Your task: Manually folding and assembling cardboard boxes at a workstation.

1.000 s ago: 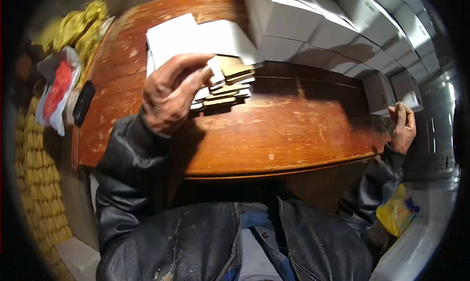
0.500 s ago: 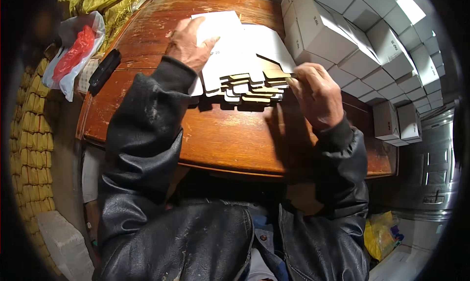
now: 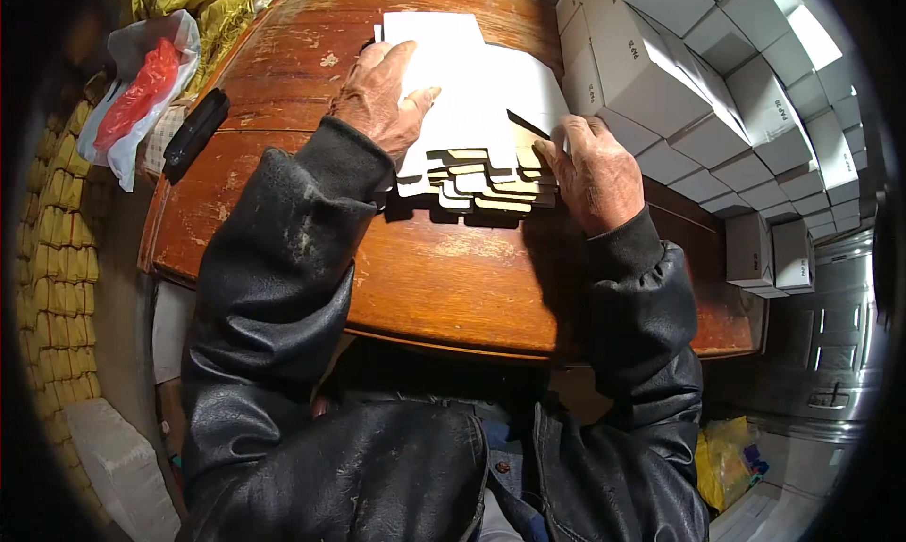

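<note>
A stack of flattened white cardboard boxes lies on the wooden table, with tan inner faces and staggered flaps along its near edge. My left hand rests on the left side of the stack, its thumb and fingers spread over the top white sheet. At the stack's right edge, my right hand has curled fingers, with thumb and forefinger closing on the edge of a flattened box whose tan side shows. The undersides of the fingertips are partly hidden.
White boxes are piled high along the table's right side. A black case lies at the left edge, beside a plastic bag holding something red. Yellow bundles are stacked at the far left. The scratched wooden tabletop curves in front of me.
My right hand has moved left and closed in on the stack's right edge. My left hand has slid slightly down and right, with its thumb now farther over the top sheet.
</note>
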The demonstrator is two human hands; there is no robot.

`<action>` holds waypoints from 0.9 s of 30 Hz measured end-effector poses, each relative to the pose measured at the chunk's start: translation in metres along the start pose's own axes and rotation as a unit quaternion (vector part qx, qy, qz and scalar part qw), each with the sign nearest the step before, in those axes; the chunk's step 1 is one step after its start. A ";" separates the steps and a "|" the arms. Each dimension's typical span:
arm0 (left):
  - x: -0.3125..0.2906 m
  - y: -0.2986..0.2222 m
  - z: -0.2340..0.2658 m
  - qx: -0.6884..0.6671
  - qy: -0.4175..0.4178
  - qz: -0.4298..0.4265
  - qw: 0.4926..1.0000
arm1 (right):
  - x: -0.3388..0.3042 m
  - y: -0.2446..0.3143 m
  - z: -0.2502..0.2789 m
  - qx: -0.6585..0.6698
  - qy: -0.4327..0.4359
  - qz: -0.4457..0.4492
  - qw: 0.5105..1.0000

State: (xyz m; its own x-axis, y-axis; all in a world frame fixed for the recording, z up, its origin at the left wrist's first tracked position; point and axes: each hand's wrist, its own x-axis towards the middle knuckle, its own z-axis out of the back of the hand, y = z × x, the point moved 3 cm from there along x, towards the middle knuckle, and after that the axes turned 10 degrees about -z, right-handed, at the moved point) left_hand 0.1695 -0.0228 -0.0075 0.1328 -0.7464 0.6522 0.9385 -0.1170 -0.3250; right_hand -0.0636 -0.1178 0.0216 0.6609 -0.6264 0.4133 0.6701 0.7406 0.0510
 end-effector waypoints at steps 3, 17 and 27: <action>0.004 -0.003 0.004 -0.007 -0.038 -0.013 0.999 | -0.001 0.003 0.004 -0.019 -0.020 0.011 1.000; 0.010 0.001 0.012 -0.430 -0.153 0.169 0.873 | -0.007 0.002 0.009 0.101 -0.079 -0.041 0.991; 0.011 -0.008 0.017 -0.582 -0.154 0.194 0.775 | -0.009 0.001 0.021 0.167 -0.129 -0.047 0.976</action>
State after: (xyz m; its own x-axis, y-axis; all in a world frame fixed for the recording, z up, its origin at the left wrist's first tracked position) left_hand 0.1683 -0.0193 0.0141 0.5698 -0.7030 0.4257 -0.0905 -0.5685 -0.8177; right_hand -0.0762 -0.1061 0.0366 0.4656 -0.6458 0.6051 0.5484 0.7472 0.3755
